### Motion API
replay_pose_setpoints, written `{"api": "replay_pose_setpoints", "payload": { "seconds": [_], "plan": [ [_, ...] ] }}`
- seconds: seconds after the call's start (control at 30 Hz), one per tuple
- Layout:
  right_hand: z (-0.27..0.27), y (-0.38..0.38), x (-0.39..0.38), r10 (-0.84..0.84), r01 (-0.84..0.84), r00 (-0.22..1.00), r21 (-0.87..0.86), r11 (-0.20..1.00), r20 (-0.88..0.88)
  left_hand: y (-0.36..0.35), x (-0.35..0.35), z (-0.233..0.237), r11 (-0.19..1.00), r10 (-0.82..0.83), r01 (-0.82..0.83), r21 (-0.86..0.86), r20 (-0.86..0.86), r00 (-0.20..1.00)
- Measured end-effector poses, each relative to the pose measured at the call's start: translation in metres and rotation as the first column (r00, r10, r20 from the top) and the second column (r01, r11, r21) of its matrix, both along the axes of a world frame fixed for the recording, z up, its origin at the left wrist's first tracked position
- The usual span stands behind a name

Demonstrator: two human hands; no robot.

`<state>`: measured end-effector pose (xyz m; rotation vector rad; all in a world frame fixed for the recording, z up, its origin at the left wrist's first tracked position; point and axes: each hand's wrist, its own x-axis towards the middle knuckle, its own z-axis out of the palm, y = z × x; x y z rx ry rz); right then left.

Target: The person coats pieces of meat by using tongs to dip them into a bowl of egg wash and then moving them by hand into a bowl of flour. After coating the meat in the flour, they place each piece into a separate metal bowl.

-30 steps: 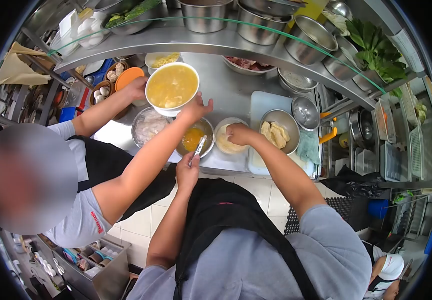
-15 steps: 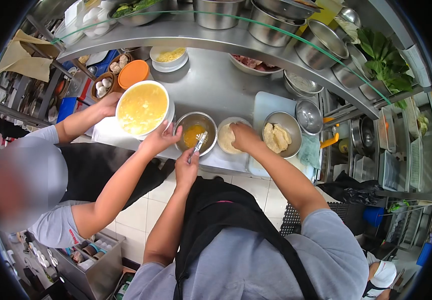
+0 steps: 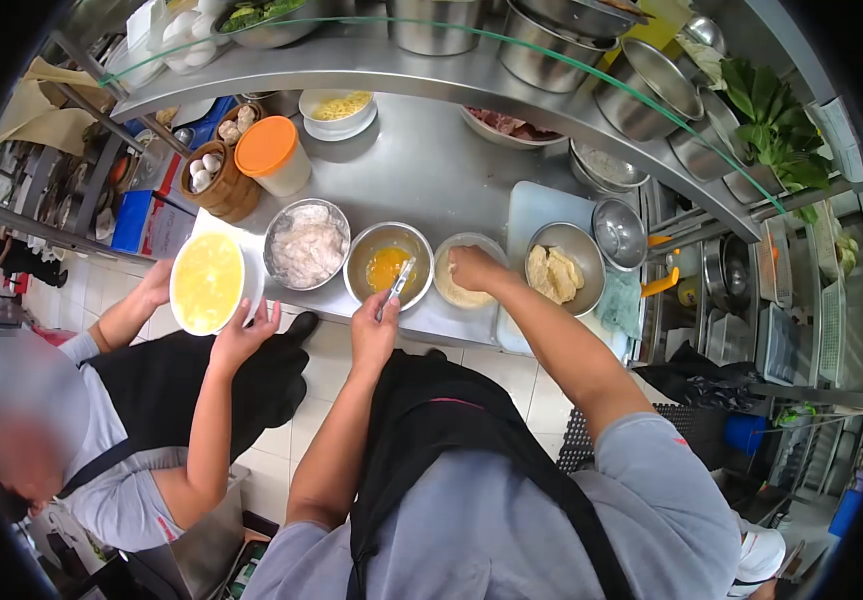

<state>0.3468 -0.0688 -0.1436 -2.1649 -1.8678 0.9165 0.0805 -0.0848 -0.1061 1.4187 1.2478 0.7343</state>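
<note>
My left hand (image 3: 376, 330) sits at the near edge of the counter, fingers closed on a metal utensil (image 3: 396, 288). Its length slants away from me and a little to the right, so the tip hangs over the yolk-yellow liquid in the egg bowl (image 3: 389, 266). This is the hand closest to that bowl, right in front of its near rim. My right hand (image 3: 474, 268) is just right of the egg bowl, knuckles up inside the flour bowl (image 3: 452, 290). The fingers curl down out of sight, so I cannot tell whether they are closed on anything. Right of that again is a metal bowl of coated pieces (image 3: 564, 265), standing on a white board (image 3: 537, 205). Left of the egg bowl is a bowl of pale raw meat (image 3: 308, 243). Farther left, off the counter's edge, a co-worker's hands (image 3: 242, 335) hold a white bowl of yellow soup (image 3: 208, 283). Beyond the egg bowl the steel counter (image 3: 422, 170) runs back to an orange-lidded tub (image 3: 272, 156) and a shelf (image 3: 402, 75) of pots.
</note>
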Motion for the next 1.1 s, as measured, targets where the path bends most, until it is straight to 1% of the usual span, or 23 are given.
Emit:
{"api": "replay_pose_setpoints", "payload": {
  "seconds": [0.07,0.13,0.17,0.23,0.27,0.33,0.37,0.4,0.43,0.47,0.5,0.57,0.6,0.67,0.7,0.77,0.83,1.0,1.03,1.1],
  "plan": [
    [0.018,-0.010,-0.008,0.036,-0.036,0.999,-0.027,0.999,0.008,0.003,-0.002,0.004,0.999,0.017,-0.017,-0.036,0.003,1.000],
    [0.044,-0.029,-0.021,-0.023,-0.011,0.980,0.174,0.985,0.196,0.007,-0.007,0.008,0.999,0.027,-0.028,-0.019,-0.002,1.000],
    [0.048,-0.030,-0.024,-0.016,-0.017,0.981,0.171,0.985,0.194,0.006,-0.009,0.010,0.999,0.034,-0.034,-0.008,-0.008,0.999],
    [0.050,-0.034,-0.029,-0.062,0.031,0.950,0.105,0.994,0.305,0.006,-0.012,0.015,0.999,0.029,-0.029,-0.034,0.001,1.000],
    [0.044,-0.032,-0.025,-0.062,0.030,0.950,0.107,0.994,0.306,0.008,-0.011,0.017,0.998,0.021,-0.020,-0.053,0.016,1.000],
    [0.037,-0.026,-0.017,-0.094,0.066,0.973,0.136,0.988,0.212,0.008,-0.011,0.017,0.999,0.024,-0.023,-0.038,0.027,0.999],
    [0.035,-0.022,-0.007,-0.094,0.066,0.973,0.136,0.988,0.211,0.008,-0.011,0.017,0.999,0.026,-0.026,-0.025,0.036,0.999],
    [0.047,-0.015,0.002,-0.058,0.052,0.993,0.055,0.997,0.105,0.008,-0.012,0.013,0.999,0.026,-0.025,-0.025,0.035,0.999],
    [0.056,-0.010,0.011,-0.030,0.030,1.000,-0.024,0.999,-0.005,0.009,-0.014,0.007,0.999,0.026,-0.028,0.024,0.049,0.998],
    [0.059,-0.009,0.018,0.005,-0.008,0.998,-0.044,0.999,-0.065,0.008,-0.016,0.001,0.997,0.025,-0.030,0.071,0.063,0.998],
    [0.057,-0.008,0.023,0.002,-0.005,0.998,-0.046,0.999,-0.064,0.007,-0.017,0.005,0.997,0.023,-0.027,0.070,0.064,0.998],
    [0.051,-0.007,0.030,0.030,-0.032,0.995,0.026,0.999,0.098,0.008,-0.017,0.015,0.999,0.034,-0.032,-0.024,0.075,0.997],
    [0.050,-0.005,0.029,0.025,-0.028,0.995,0.026,0.999,0.100,0.009,-0.016,0.017,0.999,0.030,-0.028,-0.024,0.077,0.997],
    [0.043,0.002,0.019,0.149,-0.147,0.988,-0.079,0.986,0.026,0.010,-0.015,0.018,0.998,0.043,-0.040,-0.042,0.062,0.997],
    [0.033,0.003,0.012,0.146,-0.143,0.989,-0.079,0.986,0.026,0.011,-0.014,0.017,0.998,0.040,-0.037,-0.042,0.062,0.997],
    [0.011,0.001,-0.001,0.130,-0.136,0.989,-0.076,0.988,-0.072,0.012,-0.013,0.012,0.997,0.052,-0.048,-0.060,0.068,0.996],
    [0.016,0.006,-0.003,0.103,-0.112,0.991,-0.099,0.989,-0.084,0.013,-0.013,0.013,0.998,0.044,-0.041,-0.055,0.068,0.997],
    [0.012,0.001,-0.004,0.153,-0.159,0.987,-0.122,0.980,-0.059,0.012,-0.014,0.016,0.996,0.029,-0.024,-0.090,0.058,0.998],
    [0.009,0.000,-0.003,0.150,-0.157,0.987,-0.131,0.979,-0.063,0.011,-0.012,0.020,0.992,0.055,-0.046,-0.117,0.067,0.996],
    [0.014,0.004,-0.001,0.219,-0.227,0.971,-0.083,0.970,-0.101,0.009,-0.011,0.023,0.989,0.075,-0.064,-0.136,0.080,0.994]
  ]
}}
